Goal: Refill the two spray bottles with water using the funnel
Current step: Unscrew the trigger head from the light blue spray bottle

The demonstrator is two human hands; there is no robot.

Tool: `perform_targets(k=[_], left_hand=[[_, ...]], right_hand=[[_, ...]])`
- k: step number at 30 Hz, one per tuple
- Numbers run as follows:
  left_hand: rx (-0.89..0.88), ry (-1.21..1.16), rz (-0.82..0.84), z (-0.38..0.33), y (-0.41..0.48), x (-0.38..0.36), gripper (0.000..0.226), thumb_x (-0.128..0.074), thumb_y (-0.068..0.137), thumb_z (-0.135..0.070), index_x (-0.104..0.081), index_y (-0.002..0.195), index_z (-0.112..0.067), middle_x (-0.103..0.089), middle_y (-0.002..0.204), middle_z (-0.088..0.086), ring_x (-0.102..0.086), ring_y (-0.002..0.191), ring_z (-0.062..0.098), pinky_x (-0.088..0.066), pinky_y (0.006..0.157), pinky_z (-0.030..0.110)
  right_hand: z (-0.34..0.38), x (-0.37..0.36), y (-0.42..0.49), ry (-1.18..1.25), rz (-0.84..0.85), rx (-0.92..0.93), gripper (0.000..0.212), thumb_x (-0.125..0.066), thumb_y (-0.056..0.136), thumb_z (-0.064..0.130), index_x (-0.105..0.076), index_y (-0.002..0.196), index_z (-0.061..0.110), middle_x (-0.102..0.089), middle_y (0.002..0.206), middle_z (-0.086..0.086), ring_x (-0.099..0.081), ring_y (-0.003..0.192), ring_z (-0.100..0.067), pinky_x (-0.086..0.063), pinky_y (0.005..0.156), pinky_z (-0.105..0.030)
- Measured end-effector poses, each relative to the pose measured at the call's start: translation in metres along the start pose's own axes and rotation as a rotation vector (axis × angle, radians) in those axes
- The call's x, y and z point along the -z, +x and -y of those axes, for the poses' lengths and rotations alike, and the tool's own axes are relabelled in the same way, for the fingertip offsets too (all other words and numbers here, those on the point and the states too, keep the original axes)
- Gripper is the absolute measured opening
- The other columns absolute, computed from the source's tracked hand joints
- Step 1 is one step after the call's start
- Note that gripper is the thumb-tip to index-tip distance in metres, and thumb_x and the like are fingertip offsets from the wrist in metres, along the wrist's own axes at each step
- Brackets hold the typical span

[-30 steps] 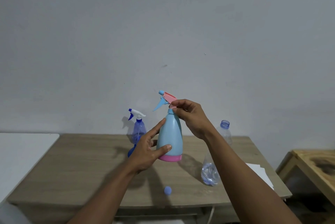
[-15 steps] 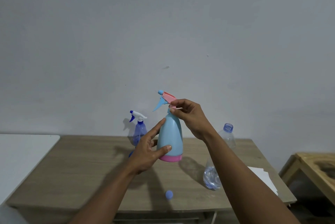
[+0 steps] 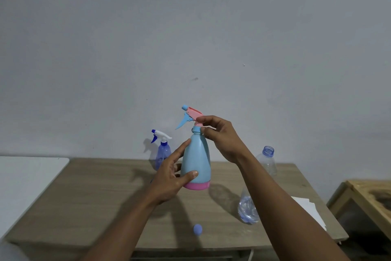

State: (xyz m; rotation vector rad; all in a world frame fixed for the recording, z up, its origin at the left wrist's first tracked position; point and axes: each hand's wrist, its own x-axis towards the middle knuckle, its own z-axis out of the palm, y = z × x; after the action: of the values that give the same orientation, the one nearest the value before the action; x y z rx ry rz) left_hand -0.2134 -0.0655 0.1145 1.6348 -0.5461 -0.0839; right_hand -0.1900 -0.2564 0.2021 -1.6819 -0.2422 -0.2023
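Behind a wooden table (image 3: 88, 197) rises a bare grey wall (image 3: 190, 28). Two spray bottles show: the light-blue spray bottle (image 3: 196, 165) is held upright above the table — the left hand (image 3: 169, 182) wraps its lower body, the right hand (image 3: 222, 136) pinches its neck under the pink trigger head. The translucent blue spray bottle (image 3: 162, 152) stands behind, partly hidden by the left fingers. One uncapped clear water bottle (image 3: 257, 186) stands to the right, its middle crossed by the right forearm. One small blue cap (image 3: 197, 229) lies near the front edge — white paper (image 3: 311, 212) sits at the far right.
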Motion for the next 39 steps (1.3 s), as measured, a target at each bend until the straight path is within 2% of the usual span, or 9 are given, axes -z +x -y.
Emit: perform_targets(k=[10, 15, 21, 23, 25, 28, 31, 36, 39], left_hand=[[-0.027, 0.001, -0.028, 0.009, 0.006, 0.003, 0.083, -0.082, 0.081, -0.018, -0.039, 0.143, -0.052, -0.048, 0.142, -0.015, -0.061, 0.114, 0.008, -0.059, 0.090, 0.041], [-0.023, 0.014, -0.068, 0.033, 0.000, 0.006, 0.083, -0.082, 0.076, -0.023, -0.040, 0.142, -0.050, -0.052, 0.138, -0.006, -0.062, 0.118, 0.023, -0.058, 0.092, 0.046], [-0.054, 0.223, -0.135, 0.089, -0.017, 0.019, 0.079, -0.079, 0.080, -0.024, -0.037, 0.144, -0.043, -0.038, 0.151, -0.015, -0.043, 0.137, 0.017, -0.047, 0.106, 0.050], [-0.055, 0.258, -0.161, 0.110, -0.023, 0.023, 0.079, -0.078, 0.081, -0.020, -0.036, 0.144, -0.042, -0.036, 0.151, -0.012, -0.042, 0.137, 0.019, -0.049, 0.104, 0.045], [-0.063, 0.288, -0.176, 0.126, -0.030, 0.025, 0.080, -0.078, 0.082, -0.016, -0.035, 0.143, -0.045, -0.035, 0.150, -0.009, -0.041, 0.136, 0.015, -0.051, 0.097, 0.026], [-0.055, 0.385, -0.154, 0.151, -0.040, 0.027, 0.078, -0.075, 0.083, -0.023, -0.032, 0.144, -0.046, -0.035, 0.151, -0.003, -0.038, 0.137, 0.006, -0.037, 0.095, 0.004], [-0.040, 0.456, -0.147, 0.176, -0.048, 0.027, 0.071, -0.066, 0.084, -0.037, -0.030, 0.144, -0.047, -0.034, 0.152, -0.001, -0.031, 0.136, -0.007, -0.029, 0.101, 0.001], [-0.024, 0.566, -0.139, 0.213, -0.057, 0.027, 0.068, -0.061, 0.084, -0.043, -0.036, 0.145, -0.025, -0.037, 0.148, 0.009, -0.037, 0.130, 0.008, -0.030, 0.098, 0.003], [-0.035, 0.581, -0.168, 0.225, -0.056, 0.026, 0.068, -0.061, 0.085, -0.043, -0.035, 0.144, -0.021, -0.034, 0.148, 0.012, -0.033, 0.129, 0.005, -0.033, 0.094, 0.001]], right_hand=[[0.000, 0.000, 0.009, 0.017, -0.052, 0.011, 0.020, -0.068, 0.091, 0.005, -0.072, 0.109, 0.013, -0.072, 0.114, -0.004, -0.069, 0.095, -0.014, -0.053, 0.084, -0.027], [0.015, 0.009, 0.026, 0.103, -0.278, 0.130, 0.021, -0.066, 0.091, 0.001, -0.068, 0.111, 0.009, -0.071, 0.109, -0.009, -0.069, 0.086, -0.009, -0.050, 0.074, -0.019], [0.012, 0.029, 0.045, 0.045, -0.476, 0.176, 0.020, -0.066, 0.091, 0.006, -0.069, 0.109, 0.015, -0.071, 0.098, 0.002, -0.062, 0.076, -0.009, -0.048, 0.068, -0.019], [-0.010, 0.030, 0.045, -0.044, -0.461, 0.130, 0.019, -0.065, 0.091, 0.008, -0.070, 0.106, 0.019, -0.073, 0.098, 0.000, -0.063, 0.077, -0.014, -0.048, 0.066, -0.019], [-0.043, 0.028, 0.042, -0.139, -0.407, 0.069, 0.017, -0.064, 0.091, 0.008, -0.070, 0.101, 0.020, -0.074, 0.096, -0.002, -0.066, 0.082, -0.017, -0.051, 0.071, -0.024], [-0.102, 0.025, 0.029, -0.261, -0.313, -0.053, 0.012, -0.062, 0.091, 0.004, -0.069, 0.096, 0.013, -0.070, 0.087, 0.001, -0.060, 0.073, -0.013, -0.049, 0.070, -0.028], [-0.160, 0.022, 0.009, -0.315, -0.234, -0.183, 0.012, -0.059, 0.091, -0.003, -0.065, 0.096, 0.006, -0.064, 0.076, 0.004, -0.051, 0.064, -0.013, -0.042, 0.061, -0.028], [-0.226, 0.022, -0.024, -0.345, -0.155, -0.334, 0.007, -0.056, 0.098, 0.003, -0.057, 0.096, 0.009, -0.060, 0.076, -0.001, -0.049, 0.059, -0.006, -0.043, 0.058, -0.021], [-0.258, 0.023, -0.031, -0.347, -0.137, -0.431, 0.006, -0.058, 0.097, 0.006, -0.057, 0.102, 0.009, -0.064, 0.086, -0.012, -0.055, 0.071, -0.014, -0.046, 0.066, -0.030]])
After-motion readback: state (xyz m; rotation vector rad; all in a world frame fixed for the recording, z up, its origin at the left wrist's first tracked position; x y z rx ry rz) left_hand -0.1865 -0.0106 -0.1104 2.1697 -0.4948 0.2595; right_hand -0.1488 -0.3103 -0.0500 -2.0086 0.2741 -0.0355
